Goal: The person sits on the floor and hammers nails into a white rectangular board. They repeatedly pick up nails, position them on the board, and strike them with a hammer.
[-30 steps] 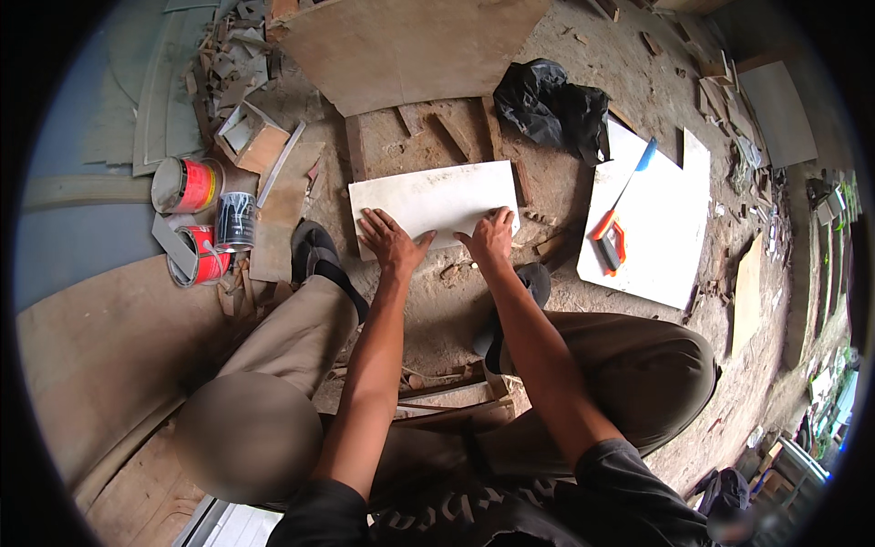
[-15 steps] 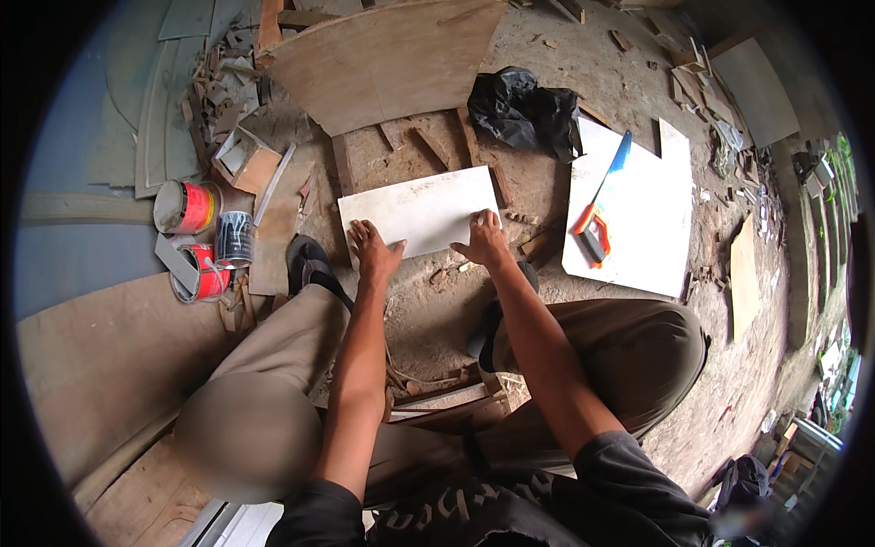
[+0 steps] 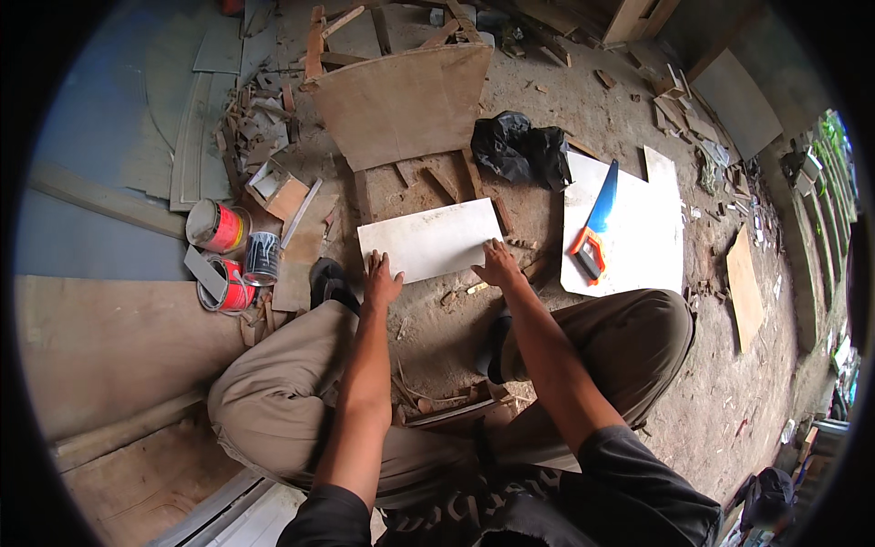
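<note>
A white rectangular board (image 3: 433, 237) lies in front of me, its far side over wooden strips on the ground. My left hand (image 3: 383, 281) rests on its near left corner, fingers stretched out and thumb apart. At the near right corner my right hand (image 3: 498, 264) lies likewise, with spread fingers on the board's edge. Neither hand is wrapped round anything. To the right, a handsaw (image 3: 598, 228) with a blue blade and orange-black handle lies on a larger white sheet (image 3: 661, 223) with a notched far edge.
A plywood-topped wooden frame (image 3: 401, 105) stands beyond the board, beside a black plastic bag (image 3: 519, 150). On the left are paint cans (image 3: 215, 226), a small open wooden box (image 3: 281, 196) and a scrap heap (image 3: 260, 123). A thin wood offcut (image 3: 743, 287) lies far right.
My view has shifted, so everything sits slightly lower in the picture. Both hands stay at the board's near corners; the board itself shows no clear movement.
</note>
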The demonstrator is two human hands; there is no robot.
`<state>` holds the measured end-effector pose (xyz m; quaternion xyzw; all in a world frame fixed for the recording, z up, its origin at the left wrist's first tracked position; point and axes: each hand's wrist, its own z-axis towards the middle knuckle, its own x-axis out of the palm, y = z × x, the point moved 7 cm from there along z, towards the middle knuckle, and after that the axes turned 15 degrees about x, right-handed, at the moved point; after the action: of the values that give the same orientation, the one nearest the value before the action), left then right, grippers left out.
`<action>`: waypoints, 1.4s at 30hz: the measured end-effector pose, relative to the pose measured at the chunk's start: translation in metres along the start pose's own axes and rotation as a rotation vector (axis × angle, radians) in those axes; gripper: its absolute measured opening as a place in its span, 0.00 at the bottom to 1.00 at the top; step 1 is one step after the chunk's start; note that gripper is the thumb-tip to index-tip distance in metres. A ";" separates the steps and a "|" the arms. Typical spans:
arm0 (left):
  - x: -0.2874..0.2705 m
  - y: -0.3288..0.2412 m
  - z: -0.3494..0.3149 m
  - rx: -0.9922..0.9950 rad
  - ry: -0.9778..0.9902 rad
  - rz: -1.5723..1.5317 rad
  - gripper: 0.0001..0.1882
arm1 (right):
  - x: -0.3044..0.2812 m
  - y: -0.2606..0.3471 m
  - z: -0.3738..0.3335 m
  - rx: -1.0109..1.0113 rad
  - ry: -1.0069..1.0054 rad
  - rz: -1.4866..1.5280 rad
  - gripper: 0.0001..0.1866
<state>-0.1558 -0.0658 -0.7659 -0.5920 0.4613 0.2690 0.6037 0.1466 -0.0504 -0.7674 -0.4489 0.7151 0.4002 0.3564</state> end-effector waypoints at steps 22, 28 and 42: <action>-0.329 -0.187 0.047 0.661 0.209 0.445 0.26 | -0.361 0.028 -0.027 -0.378 -0.231 -0.400 0.25; -0.239 -0.147 0.005 0.691 0.416 0.483 0.28 | -0.267 0.006 -0.045 -0.430 0.170 -0.378 0.29; -0.065 0.068 0.008 -0.095 0.341 -0.505 0.32 | -0.048 -0.048 0.042 0.071 0.311 0.261 0.48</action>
<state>-0.2411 -0.0331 -0.7412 -0.7521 0.3812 0.0287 0.5368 0.2138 -0.0095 -0.7560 -0.3959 0.8274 0.3432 0.2022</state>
